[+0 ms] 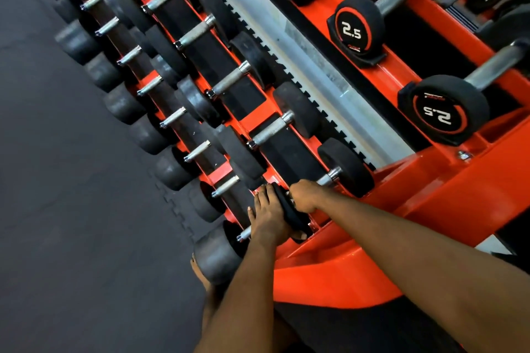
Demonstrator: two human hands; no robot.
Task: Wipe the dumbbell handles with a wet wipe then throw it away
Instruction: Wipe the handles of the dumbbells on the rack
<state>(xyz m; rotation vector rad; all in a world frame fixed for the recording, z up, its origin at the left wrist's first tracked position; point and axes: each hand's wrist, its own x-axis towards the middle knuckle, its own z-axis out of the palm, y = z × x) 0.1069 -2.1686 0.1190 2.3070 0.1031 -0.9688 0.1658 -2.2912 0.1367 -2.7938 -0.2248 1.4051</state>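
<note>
The black rubber-headed dumbbell (pixel 348 166) being cleaned lies at the near end of the middle tier of the orange steel rack (pixel 430 203). Its near head is steadied by the left hand (pixel 268 216). The fingers (pixel 260 199) of that hand are laid almost straight along the rubber, and the thumb appears hooked round the other side. The knurled chrome handle (pixel 329 178) is enclosed at its near part by the right hand (pixel 305 195), whose fingers are curled tight round the bar. The wet wipe cannot be seen and is judged to be trapped under that palm.

For a thorough pass, the wipe should be kept wrapped fully round the bar and drawn from collar to collar with a twist, so that the knurling underneath is reached too. The head should be held firm so that the dumbbell is not rolled in its cradle. The next handle (pixel 271 132), farther along the row, is touched by neither hand.
</note>
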